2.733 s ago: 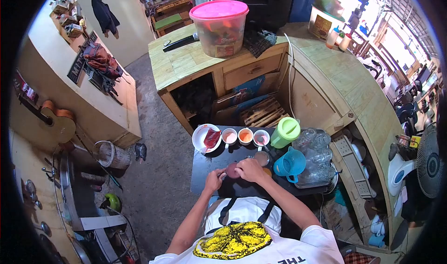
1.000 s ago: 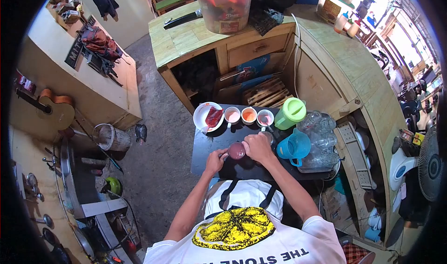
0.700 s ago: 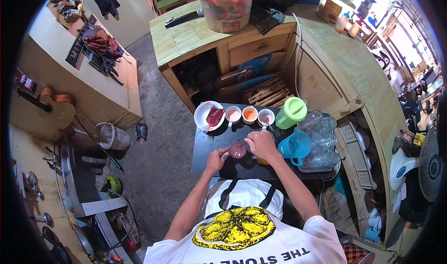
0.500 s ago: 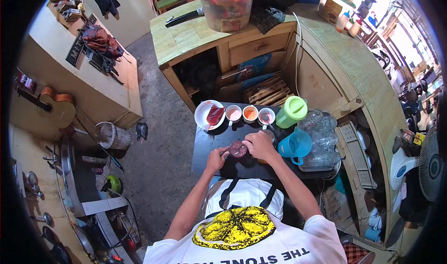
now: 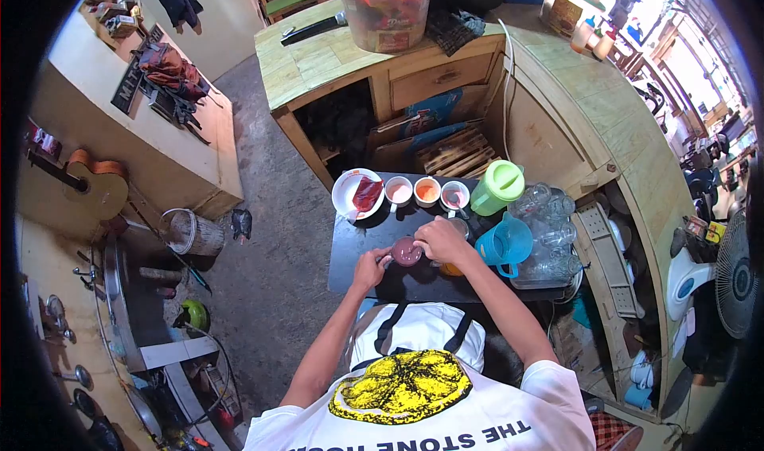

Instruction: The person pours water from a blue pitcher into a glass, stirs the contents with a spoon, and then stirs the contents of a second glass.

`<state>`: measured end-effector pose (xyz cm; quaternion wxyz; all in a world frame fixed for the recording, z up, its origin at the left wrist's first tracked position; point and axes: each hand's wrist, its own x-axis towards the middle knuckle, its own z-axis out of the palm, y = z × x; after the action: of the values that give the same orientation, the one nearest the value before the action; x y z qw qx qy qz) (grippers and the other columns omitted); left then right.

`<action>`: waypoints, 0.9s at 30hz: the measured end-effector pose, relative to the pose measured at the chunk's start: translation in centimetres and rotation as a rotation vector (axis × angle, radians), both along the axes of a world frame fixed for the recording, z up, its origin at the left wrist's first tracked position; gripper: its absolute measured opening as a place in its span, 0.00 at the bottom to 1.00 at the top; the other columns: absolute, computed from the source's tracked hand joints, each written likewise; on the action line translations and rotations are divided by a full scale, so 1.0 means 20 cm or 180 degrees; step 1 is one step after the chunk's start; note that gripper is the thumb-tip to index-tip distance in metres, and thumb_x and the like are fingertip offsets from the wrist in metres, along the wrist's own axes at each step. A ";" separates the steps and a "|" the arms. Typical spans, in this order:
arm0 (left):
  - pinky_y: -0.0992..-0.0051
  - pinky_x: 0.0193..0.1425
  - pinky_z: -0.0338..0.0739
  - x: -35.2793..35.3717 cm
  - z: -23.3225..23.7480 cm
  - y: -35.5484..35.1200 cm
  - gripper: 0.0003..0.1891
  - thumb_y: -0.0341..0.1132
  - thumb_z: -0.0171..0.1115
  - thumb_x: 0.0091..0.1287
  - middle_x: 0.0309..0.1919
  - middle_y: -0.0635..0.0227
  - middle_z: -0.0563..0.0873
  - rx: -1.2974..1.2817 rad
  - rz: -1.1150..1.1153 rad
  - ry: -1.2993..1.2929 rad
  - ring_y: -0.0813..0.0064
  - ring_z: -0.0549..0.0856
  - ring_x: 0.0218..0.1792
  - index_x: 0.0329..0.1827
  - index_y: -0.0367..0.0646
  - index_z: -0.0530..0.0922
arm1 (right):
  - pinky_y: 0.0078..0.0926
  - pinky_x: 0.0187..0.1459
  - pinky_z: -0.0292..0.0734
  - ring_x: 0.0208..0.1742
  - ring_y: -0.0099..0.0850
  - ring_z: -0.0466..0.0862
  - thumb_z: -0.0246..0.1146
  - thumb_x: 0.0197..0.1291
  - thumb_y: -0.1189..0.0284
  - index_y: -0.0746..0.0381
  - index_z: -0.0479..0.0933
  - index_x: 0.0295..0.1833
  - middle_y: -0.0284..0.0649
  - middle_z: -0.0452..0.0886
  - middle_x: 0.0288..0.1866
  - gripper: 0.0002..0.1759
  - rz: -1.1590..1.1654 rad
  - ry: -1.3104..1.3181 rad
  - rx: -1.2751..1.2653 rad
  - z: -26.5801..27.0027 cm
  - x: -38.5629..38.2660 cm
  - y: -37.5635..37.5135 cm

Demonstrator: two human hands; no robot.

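Note:
Between my two hands a cup of purple-brown liquid (image 5: 407,251) stands over the dark table (image 5: 350,248). My left hand (image 5: 372,267) has its fingers closed on the cup's left side. At the cup's right rim, my right hand (image 5: 442,242) is closed in a pinch; what it holds is too small to make out. Partly hidden behind that hand are a clear glass (image 5: 460,227) and something orange (image 5: 451,270). Along the far edge are a white bowl (image 5: 344,194) with a red packet (image 5: 367,194) and three white cups, including one with orange contents (image 5: 427,192).
Right of my right hand stand a blue pitcher (image 5: 506,244), a lidded green pitcher (image 5: 497,188) and a tray of upturned glasses (image 5: 549,240). Beyond the table is a wooden counter (image 5: 318,69) with a pink-lidded tub (image 5: 383,13). A fan (image 5: 734,280) is at the far right.
My right hand has shifted slightly up and left at the cup's rim. The liquid's surface looks more even, and more of the orange thing shows.

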<state>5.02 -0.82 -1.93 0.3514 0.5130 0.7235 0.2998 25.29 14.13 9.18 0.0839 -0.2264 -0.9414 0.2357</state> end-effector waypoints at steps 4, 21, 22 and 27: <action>0.54 0.56 0.79 0.01 0.00 -0.01 0.15 0.34 0.66 0.71 0.49 0.47 0.88 -0.0017 0.0053 0.0113 0.43 0.86 0.51 0.59 0.51 0.87 | 0.46 0.45 0.74 0.37 0.49 0.85 0.68 0.61 0.67 0.63 0.85 0.31 0.46 0.86 0.32 0.11 -0.0088 0.0147 0.0026 -0.07 -0.04 -0.04; 0.55 0.61 0.80 0.00 -0.01 0.00 0.16 0.37 0.66 0.71 0.54 0.45 0.86 -0.0173 0.0022 0.0052 0.43 0.85 0.57 0.60 0.52 0.86 | 0.46 0.43 0.76 0.32 0.49 0.86 0.65 0.57 0.67 0.63 0.85 0.27 0.49 0.86 0.28 0.12 -0.0599 0.0638 0.0083 -0.12 -0.05 -0.12; 0.54 0.60 0.80 0.00 -0.01 0.00 0.16 0.37 0.66 0.71 0.53 0.44 0.86 -0.0171 0.0039 0.0038 0.43 0.85 0.56 0.60 0.52 0.86 | 0.46 0.43 0.76 0.33 0.49 0.86 0.65 0.57 0.67 0.63 0.84 0.27 0.50 0.86 0.28 0.12 -0.0655 0.0579 0.0190 -0.11 -0.05 -0.12; 0.61 0.53 0.80 0.00 0.02 0.00 0.16 0.34 0.67 0.71 0.48 0.49 0.90 -0.0128 0.0023 0.0124 0.49 0.89 0.48 0.59 0.42 0.86 | 0.46 0.44 0.76 0.33 0.48 0.85 0.64 0.60 0.66 0.63 0.83 0.26 0.48 0.86 0.29 0.14 -0.0602 -0.0257 0.0348 -0.08 -0.02 -0.14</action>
<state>5.09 -0.88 -1.58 0.3464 0.5090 0.7380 0.2763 24.82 11.25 7.48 0.0800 -0.3187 -0.9298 0.1658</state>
